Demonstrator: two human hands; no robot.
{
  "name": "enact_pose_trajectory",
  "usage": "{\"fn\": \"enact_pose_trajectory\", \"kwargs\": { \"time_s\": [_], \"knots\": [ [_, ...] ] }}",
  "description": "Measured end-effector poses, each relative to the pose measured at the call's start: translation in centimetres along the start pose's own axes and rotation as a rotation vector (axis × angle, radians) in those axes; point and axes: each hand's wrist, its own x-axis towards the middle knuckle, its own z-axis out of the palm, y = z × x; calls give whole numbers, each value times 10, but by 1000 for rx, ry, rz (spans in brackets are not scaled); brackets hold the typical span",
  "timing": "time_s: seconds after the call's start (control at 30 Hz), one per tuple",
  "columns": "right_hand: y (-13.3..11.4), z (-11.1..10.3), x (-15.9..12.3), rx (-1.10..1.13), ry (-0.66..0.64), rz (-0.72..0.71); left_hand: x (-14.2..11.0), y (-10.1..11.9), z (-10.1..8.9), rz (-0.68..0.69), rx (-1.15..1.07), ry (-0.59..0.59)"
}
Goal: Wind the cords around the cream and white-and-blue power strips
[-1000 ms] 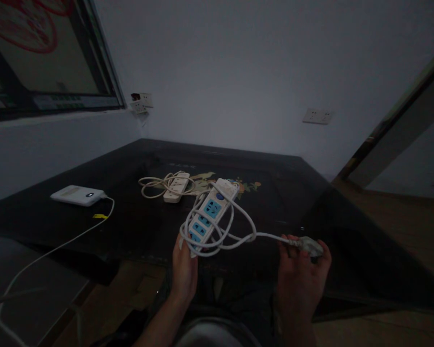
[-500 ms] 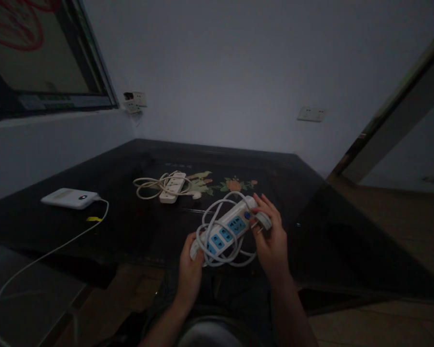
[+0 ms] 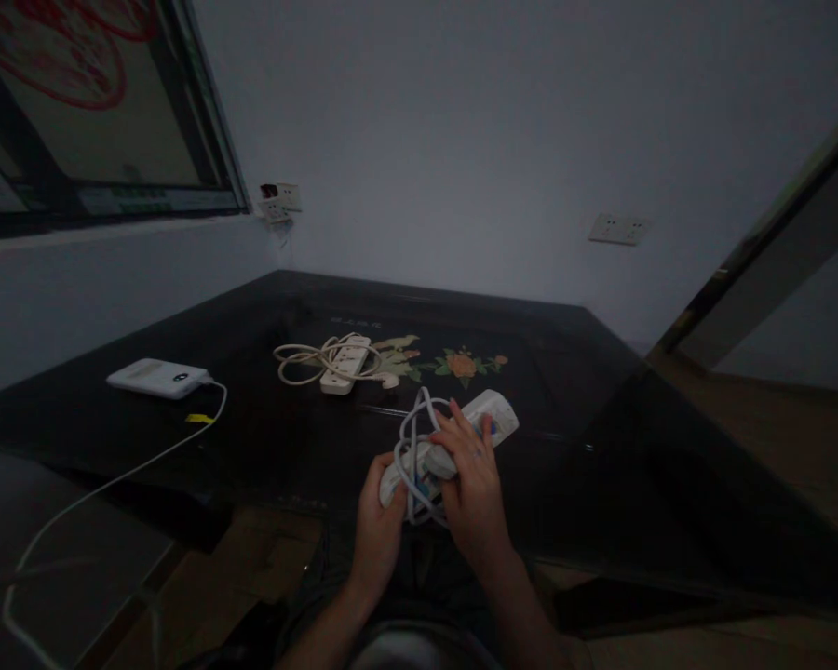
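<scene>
A white power strip [image 3: 493,416] with blue sockets is held above the near edge of the dark table [image 3: 265,437]. Its grey-white cable [image 3: 419,437] is looped around the strip's body. My left hand [image 3: 378,516] grips the strip's near end from below. My right hand [image 3: 469,484] lies over the middle of the strip, fingers closed on it and the cable loops. The plug is hidden under my right hand.
A second, cream power strip [image 3: 345,363] with its coiled cord lies farther back on the table. A white power bank [image 3: 158,378] with a white cable [image 3: 112,479] sits at the left. Wall sockets [image 3: 618,228] are behind; a window [image 3: 76,112] is upper left.
My right hand brought the plug and cable end in from the right to the strip, then moved over the strip's middle. The loose loops are now tighter around the strip.
</scene>
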Motion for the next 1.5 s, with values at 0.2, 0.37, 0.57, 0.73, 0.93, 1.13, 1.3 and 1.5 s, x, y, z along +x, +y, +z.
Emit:
{"fn": "enact_pose_trajectory", "kwargs": {
  "time_s": [0.2,0.37,0.57,0.73,0.93,1.13,1.3,1.5],
  "knots": [
    [7,-4,1,57,184,127,6,-1,-1,-36,-73,-12],
    [10,-8,2,-2,222,186,10,-6,-3,-67,-202,-9],
    [13,-7,-1,12,159,220,11,-6,-3,-112,-319,17],
    [18,-8,-7,157,182,347,11,-6,-2,-120,-340,58],
    [26,-2,-22,591,278,733,9,-7,-1,-125,-365,30],
    [17,5,-19,891,362,844,1,-13,10,-149,-392,-27],
    [21,-1,8,993,401,870,14,-2,22,-107,-293,-125],
    [49,1,57,1073,316,826,62,26,23,139,-77,-243]
  ]
}}
